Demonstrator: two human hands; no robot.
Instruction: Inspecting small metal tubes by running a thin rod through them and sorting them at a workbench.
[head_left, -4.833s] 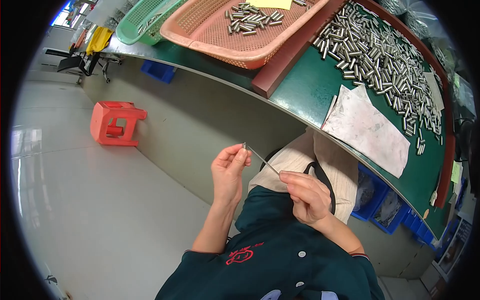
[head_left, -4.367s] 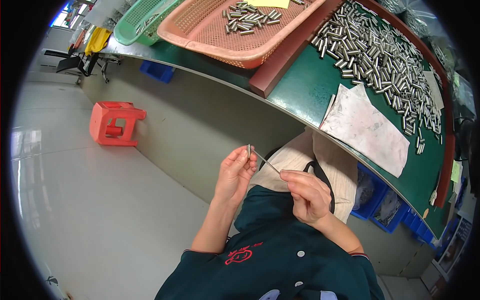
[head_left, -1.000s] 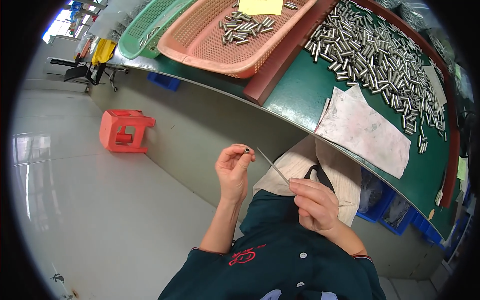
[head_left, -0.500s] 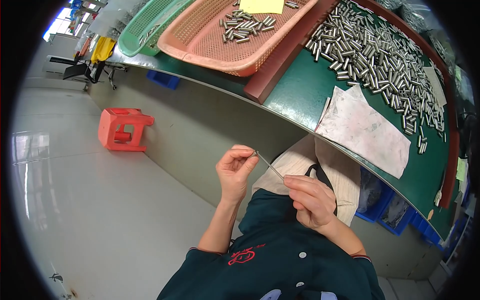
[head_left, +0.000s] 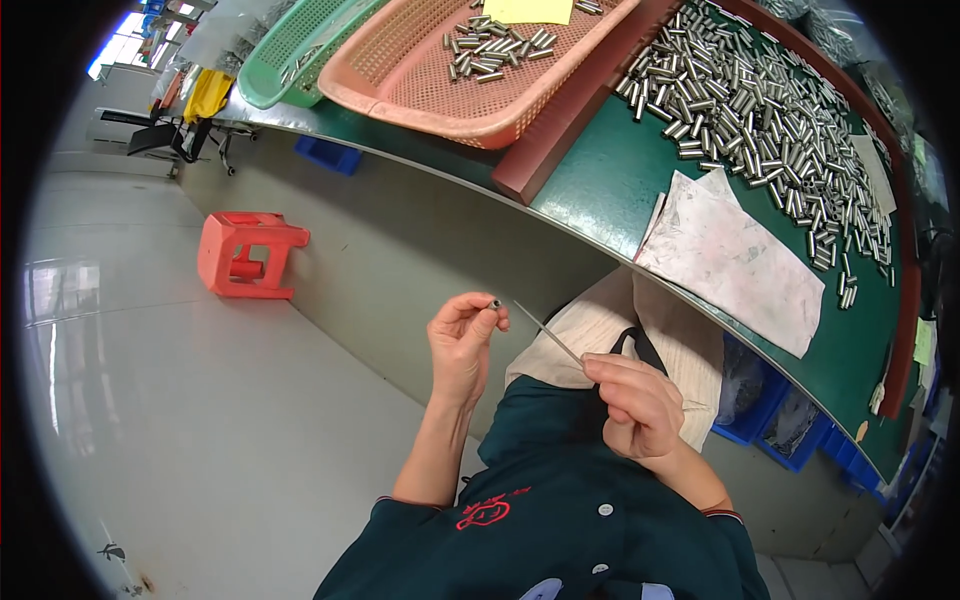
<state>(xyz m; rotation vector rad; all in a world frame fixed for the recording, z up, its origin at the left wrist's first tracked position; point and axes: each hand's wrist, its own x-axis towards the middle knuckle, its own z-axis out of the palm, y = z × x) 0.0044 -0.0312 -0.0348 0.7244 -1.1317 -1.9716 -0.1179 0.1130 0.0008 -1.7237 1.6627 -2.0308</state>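
Observation:
Between the thumb and fingers of my left hand is a small metal tube, its open end showing. My right hand pinches a thin metal rod, which slants up and left toward the tube. A small gap separates the rod's tip from the tube. Both hands are held above my lap, in front of the table edge. On the green table lies a wide heap of similar metal tubes. A stained whitish cloth or sheet lies nearest my hands, at the table's edge.
A pink mesh basket with several tubes and a yellow paper stands left of a dark red divider bar. Beside it is a green basket. A red stool is on the floor at left; blue bins sit under the table.
The rod's tip has come away from the tube as my right hand moved slightly right and down. My left hand shifted a little left, and the tube's open end now shows.

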